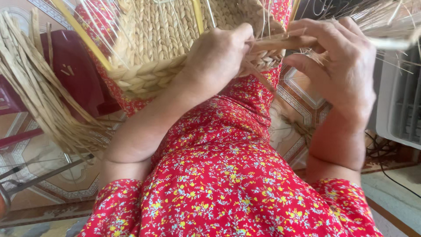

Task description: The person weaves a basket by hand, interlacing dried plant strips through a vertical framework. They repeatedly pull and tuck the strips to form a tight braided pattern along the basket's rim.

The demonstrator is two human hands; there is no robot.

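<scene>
Patterned floor tiles show below both hands. On the lap sits a half-woven straw basket — its braided rim is just being plaited, I think. Left hand presses on the rim, fingers curled. Right hand pinches a flat straw strand beside it; next, it likely needs tucking under. No packages or labels show.

Red dress with small yellow-and-blue flowers, short sleeves, bare forearms
</scene>
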